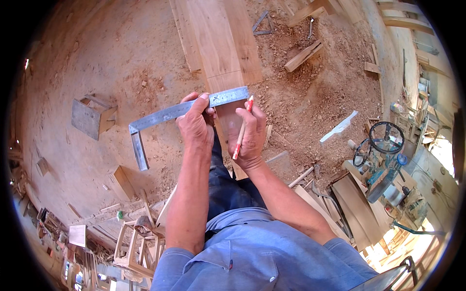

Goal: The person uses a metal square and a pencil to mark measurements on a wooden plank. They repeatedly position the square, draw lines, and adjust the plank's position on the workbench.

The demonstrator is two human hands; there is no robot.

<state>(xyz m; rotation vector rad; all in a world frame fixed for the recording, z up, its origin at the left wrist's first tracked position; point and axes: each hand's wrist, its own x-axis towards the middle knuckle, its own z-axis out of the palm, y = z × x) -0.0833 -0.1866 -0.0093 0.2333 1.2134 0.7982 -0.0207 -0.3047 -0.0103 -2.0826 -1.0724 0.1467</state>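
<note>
My left hand [194, 127] pinches an L-shaped metal carpenter's square [160, 115] between thumb and fingers. The long blade reaches right across the wooden board [216, 46], while the short arm hangs off at the left. In my right hand [253, 135] is a red and white pencil [241, 130], its tip pointing up near the blade's right end. Whether the pencil or the blade touches the wood I cannot tell. Part of the board disappears under my hands, and a line crosses it just beyond the square.
A small wooden stool [90, 119] stands at left. Right of the board lie a triangular metal frame [263, 24], a wood block [303, 56] and a wrench [310, 28] among shavings. A machine with a black handwheel [386, 137] is at far right, a wooden chair frame [136, 250] at lower left.
</note>
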